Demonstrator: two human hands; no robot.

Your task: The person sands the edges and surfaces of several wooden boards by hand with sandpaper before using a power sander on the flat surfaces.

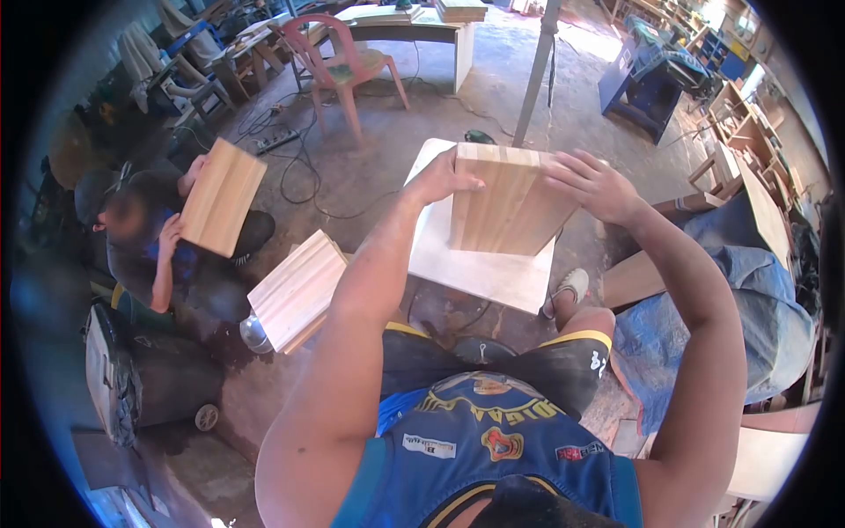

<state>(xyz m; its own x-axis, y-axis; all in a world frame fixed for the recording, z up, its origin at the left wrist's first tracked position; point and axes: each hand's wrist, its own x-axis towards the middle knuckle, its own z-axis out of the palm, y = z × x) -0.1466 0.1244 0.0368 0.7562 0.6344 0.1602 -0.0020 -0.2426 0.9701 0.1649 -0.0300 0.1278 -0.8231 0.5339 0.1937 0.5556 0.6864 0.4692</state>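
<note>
A stack of pale wooden boards (502, 211) stands on edge on a white board (493, 277) in front of me. My left hand (444, 179) grips its upper left corner, the thumb lying over the near face. At the opposite corner, my right hand (594, 187) rests its extended fingers along the top and side of the stack. Left of my knees lies another pile of wooden boards (299, 290), with a clear rounded object (255, 335) under its edge.
A person (141, 229) crouches at the left, holding a wooden panel (224, 195) in both hands. Cables (304, 167) cross the floor near a pink plastic chair (339, 66). A metal post (535, 75) rises beyond the white board. Blue tarpaulin (731, 317) covers things at my right.
</note>
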